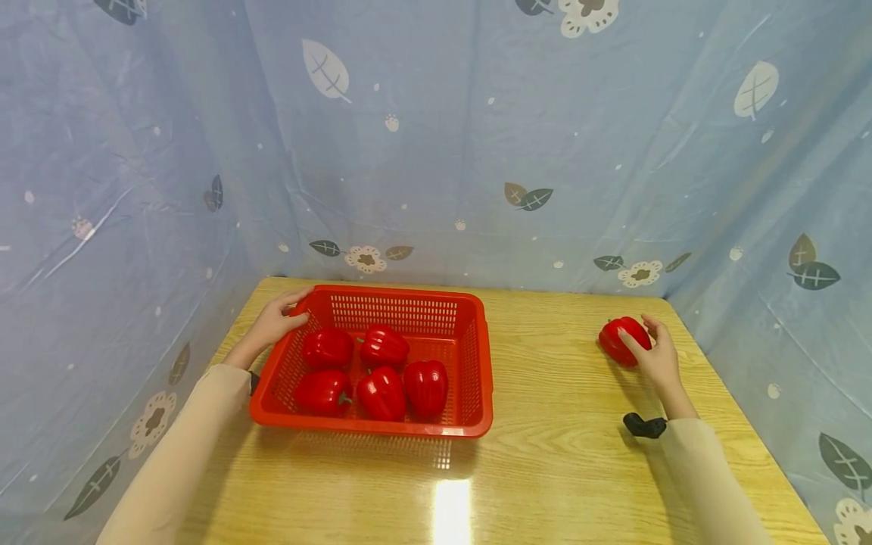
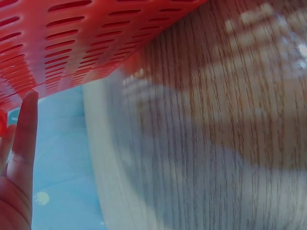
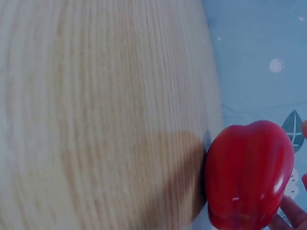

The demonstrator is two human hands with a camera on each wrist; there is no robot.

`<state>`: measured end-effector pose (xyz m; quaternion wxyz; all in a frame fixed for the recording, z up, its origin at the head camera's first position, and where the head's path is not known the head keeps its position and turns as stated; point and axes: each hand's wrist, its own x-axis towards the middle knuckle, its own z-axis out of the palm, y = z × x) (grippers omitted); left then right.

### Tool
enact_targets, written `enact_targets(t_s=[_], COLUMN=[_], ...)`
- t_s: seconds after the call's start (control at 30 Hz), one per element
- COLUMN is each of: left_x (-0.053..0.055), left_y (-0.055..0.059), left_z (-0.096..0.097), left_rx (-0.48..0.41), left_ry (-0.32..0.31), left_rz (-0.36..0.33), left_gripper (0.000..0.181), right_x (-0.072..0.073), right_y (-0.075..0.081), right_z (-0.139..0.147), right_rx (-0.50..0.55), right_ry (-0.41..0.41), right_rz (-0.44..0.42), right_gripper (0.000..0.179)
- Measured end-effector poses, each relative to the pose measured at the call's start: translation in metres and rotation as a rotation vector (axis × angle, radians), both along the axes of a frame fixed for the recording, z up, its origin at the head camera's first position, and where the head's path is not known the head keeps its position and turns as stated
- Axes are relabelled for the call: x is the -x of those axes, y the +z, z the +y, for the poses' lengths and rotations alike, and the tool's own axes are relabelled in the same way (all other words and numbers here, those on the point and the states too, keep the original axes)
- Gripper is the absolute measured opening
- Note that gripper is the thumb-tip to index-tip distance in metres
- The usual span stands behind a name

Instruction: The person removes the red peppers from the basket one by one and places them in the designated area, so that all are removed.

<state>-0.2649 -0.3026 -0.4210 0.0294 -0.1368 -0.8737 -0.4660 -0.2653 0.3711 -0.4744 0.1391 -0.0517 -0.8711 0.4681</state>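
Observation:
A red slotted plastic basket [image 1: 371, 433] stands left of the table's middle. Inside lie several red bell peppers [image 1: 427, 387], some with green stems showing. My left hand [image 1: 275, 318] grips the basket's rim near its back left corner; in the left wrist view, one finger [image 2: 25, 129] lies nearly straight against the outer wall. Far to the right is another red bell pepper [image 1: 616, 341]. Around its right side my right hand [image 1: 654, 356] is spread, thumb over the pepper, while in the right wrist view some fingertips [image 3: 304, 128] stand apart from its skin.
Pale wood-grain table [image 1: 545, 469] lies under everything, with light glare near the front. A blue patterned curtain [image 1: 422, 151] closes off the back and both sides. A black strap piece [image 1: 643, 425] hangs by my right wrist.

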Motion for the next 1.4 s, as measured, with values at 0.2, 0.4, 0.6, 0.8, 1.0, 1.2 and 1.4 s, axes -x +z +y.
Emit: enact_targets(t_s=[0.2, 0.4, 0.6, 0.8, 1.0, 1.2, 1.4], left_x=[-0.001, -0.001, -0.001, -0.001, -0.001, -0.002, -0.003], left_y=[0.002, 0.001, 0.001, 0.001, 0.001, 0.001, 0.002], left_z=[0.001, 0.001, 0.000, 0.000, 0.001, 0.001, 0.001], left_rx=[-0.009, -0.018, -0.031, -0.049, -0.043, -0.017, -0.018], left_ry=[-0.007, -0.012, -0.015, -0.021, -0.021, -0.006, -0.005], left_rz=[-0.010, -0.003, -0.021, -0.031, -0.038, -0.022, -0.023], left_gripper=[0.054, 0.054, 0.055, 0.055, 0.055, 0.054, 0.054], right_x=[0.002, 0.008, 0.010, 0.010, 0.010, 0.012, 0.015], right_y=[0.005, 0.012, 0.018, 0.021, 0.024, 0.028, 0.030], right_z=[0.000, -0.001, -0.005, -0.010, -0.016, -0.025, -0.035], right_rx=[-0.019, -0.051, -0.089, -0.116, -0.124, -0.152, -0.179], right_ry=[0.017, 0.037, 0.035, 0.052, 0.078, 0.124, 0.165], right_rz=[0.020, 0.049, 0.065, 0.067, 0.068, 0.092, 0.105], right_gripper=[0.071, 0.072, 0.071, 0.071, 0.070, 0.068, 0.069])
